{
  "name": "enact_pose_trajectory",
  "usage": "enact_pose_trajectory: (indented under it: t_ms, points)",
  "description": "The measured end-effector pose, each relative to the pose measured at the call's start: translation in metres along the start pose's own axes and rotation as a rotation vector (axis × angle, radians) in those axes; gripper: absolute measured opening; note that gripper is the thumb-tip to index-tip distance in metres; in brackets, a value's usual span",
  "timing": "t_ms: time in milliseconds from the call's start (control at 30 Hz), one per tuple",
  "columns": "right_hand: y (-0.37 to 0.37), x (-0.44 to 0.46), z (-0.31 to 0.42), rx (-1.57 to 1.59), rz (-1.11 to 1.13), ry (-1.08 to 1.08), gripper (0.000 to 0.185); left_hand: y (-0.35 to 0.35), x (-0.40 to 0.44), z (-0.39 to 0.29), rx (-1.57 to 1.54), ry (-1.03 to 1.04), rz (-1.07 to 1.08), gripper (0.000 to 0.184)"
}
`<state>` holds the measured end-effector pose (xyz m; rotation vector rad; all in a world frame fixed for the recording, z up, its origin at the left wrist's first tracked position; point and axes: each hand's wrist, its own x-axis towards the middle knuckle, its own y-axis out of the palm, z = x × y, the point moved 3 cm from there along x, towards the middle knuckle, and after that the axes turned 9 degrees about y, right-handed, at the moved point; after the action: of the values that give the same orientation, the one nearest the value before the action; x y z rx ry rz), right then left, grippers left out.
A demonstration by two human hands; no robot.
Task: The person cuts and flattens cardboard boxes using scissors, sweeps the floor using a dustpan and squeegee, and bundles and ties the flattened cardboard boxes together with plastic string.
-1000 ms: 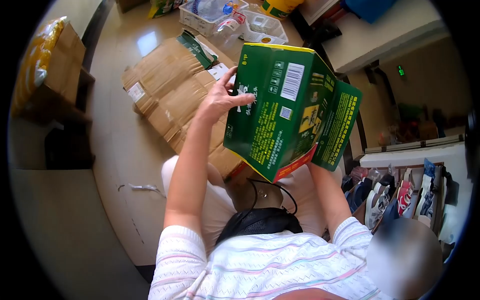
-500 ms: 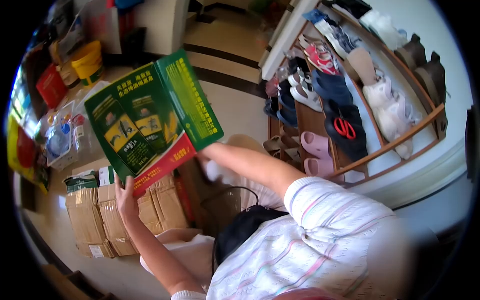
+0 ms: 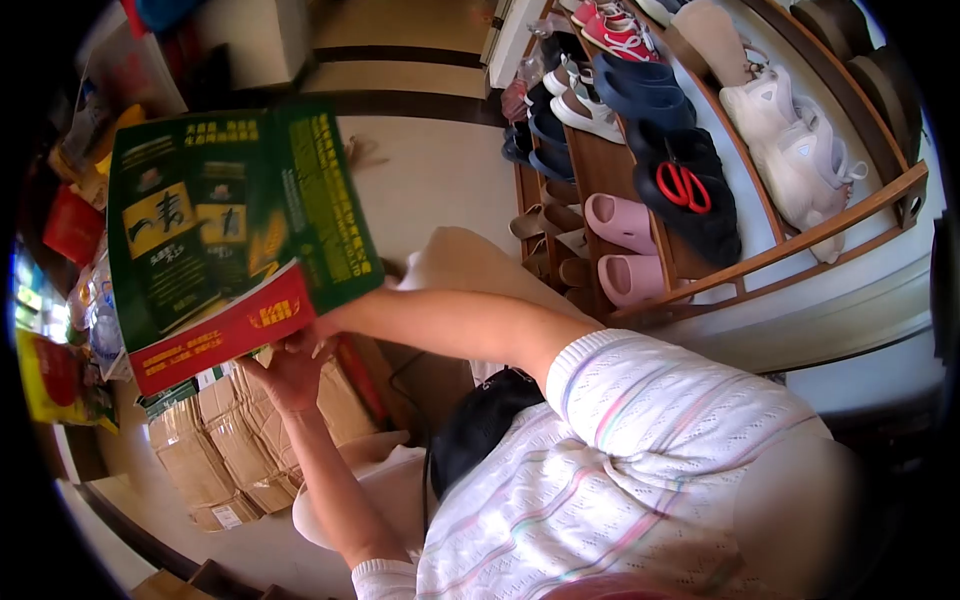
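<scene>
The dark green printed cardboard box with a red lower band and an angled side flap (image 3: 200,225) is held up in front of the person, to the far side of the knees, its printed face toward the camera. The left hand (image 3: 290,378) is at the box's lower edge with fingers bent upward, probably because so broad a sheet needs bearing from beneath; whether it pinches the cardboard, I cannot tell. The right hand (image 3: 322,328) reaches across to the same edge, mostly hidden by the box, so its grip cannot be told either. Below the box lies a brown, creased, folded cardboard bundle (image 3: 225,450), its flat form likely saving floor room. Right of the box stands a brown wooden shoe rack (image 3: 830,245), whose tiers seem to keep footwear sorted; red-handled scissors (image 3: 683,187) rest there.
</scene>
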<state>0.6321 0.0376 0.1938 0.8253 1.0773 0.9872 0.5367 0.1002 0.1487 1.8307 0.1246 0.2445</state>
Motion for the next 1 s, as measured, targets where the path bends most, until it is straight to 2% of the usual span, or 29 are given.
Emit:
enact_pose_trajectory:
  t_ms: [67,100,200,233,300,333,367,433,467,500,533,600,633,667,700,733,767,800,833,867,900,933,967,1000]
  points:
    - [-0.001,0.019,-0.018,-0.002,0.008,0.046,0.029,-0.010,0.004,-0.007,-0.015,0.181,-0.126,0.080]
    - [0.000,0.027,-0.028,0.003,0.013,0.073,0.029,-0.005,0.004,-0.013,-0.206,0.099,0.075,0.074]
    - [-0.004,0.045,-0.060,-0.002,0.032,0.155,0.029,-0.048,-0.013,-0.060,-0.202,0.291,-0.084,0.067]
    - [-0.005,0.047,-0.070,-0.017,0.038,0.191,0.029,-0.031,-0.026,-0.069,-0.200,0.371,-0.237,0.056]
    - [-0.004,0.043,-0.091,-0.082,0.073,0.293,0.030,0.009,-0.036,-0.096,-0.303,0.537,-0.356,0.047]
    - [0.000,0.032,-0.100,-0.174,0.090,0.361,0.030,0.017,-0.042,-0.106,-0.359,0.623,-0.412,0.043]
    - [0.015,0.005,-0.103,-0.355,0.080,0.411,0.031,-0.004,-0.053,-0.127,-0.462,0.521,-0.127,0.032]
    - [-0.046,-0.016,-0.117,-0.658,0.107,0.562,0.025,-0.033,-0.072,-0.162,-0.400,0.648,-0.272,0.032]
    - [-0.043,-0.054,-0.096,-0.866,-0.148,0.640,0.024,-0.039,-0.083,-0.173,-0.370,0.714,-0.345,0.032]
    - [-0.060,-0.072,-0.072,-1.002,-0.241,0.637,0.031,-0.021,-0.088,-0.171,-0.198,0.956,-0.578,0.043]
    - [-0.028,-0.106,-0.033,-1.120,-0.443,0.523,0.037,-0.009,-0.093,-0.172,-0.168,0.981,-0.539,0.046]
    - [0.013,-0.155,0.057,-1.360,-0.689,0.230,0.037,0.007,-0.108,-0.177,-0.095,1.017,-0.474,0.052]
    - [0.037,-0.190,0.103,-1.321,-0.876,0.007,0.034,0.016,-0.111,-0.179,-0.018,1.125,-0.570,0.058]
    - [0.064,-0.228,0.137,-1.452,-1.074,-0.241,0.026,0.024,-0.113,-0.180,-0.007,1.136,-0.553,0.057]
    - [0.068,-0.266,0.174,-1.514,-1.223,-0.352,0.028,0.030,-0.117,-0.181,0.002,1.149,-0.539,0.057]
    - [0.067,-0.312,0.204,-1.664,-1.229,-0.498,0.032,0.033,-0.122,-0.184,0.014,1.167,-0.523,0.057]
    - [0.058,-0.357,0.242,-2.248,-1.713,-0.403,0.033,0.024,-0.125,-0.189,0.012,1.153,-0.469,0.054]
    - [0.057,-0.393,0.248,-2.428,-1.896,-0.238,0.033,0.025,-0.126,-0.189,-0.006,1.165,-0.492,0.053]
    - [0.047,-0.422,0.251,-2.373,-2.162,-0.042,0.031,0.033,-0.125,-0.185,-0.034,1.187,-0.557,0.052]
    - [0.052,-0.436,0.234,-2.206,-2.302,0.110,0.035,0.041,-0.124,-0.181,-0.062,1.207,-0.620,0.052]
    - [0.025,-0.465,0.247,-2.191,-2.331,0.316,0.037,0.045,-0.124,-0.181,-0.060,1.207,-0.628,0.052]
    - [0.016,-0.476,0.244,-1.962,-2.339,0.438,0.038,0.047,-0.123,-0.180,-0.068,1.211,-0.642,0.052]
    - [0.010,-0.480,0.237,-1.876,-2.268,0.621,0.037,0.049,-0.123,-0.178,-0.075,1.212,-0.658,0.052]
    - [-0.011,-0.499,0.242,-2.017,-2.234,0.570,0.040,0.051,-0.124,-0.178,-0.079,1.215,-0.672,0.052]
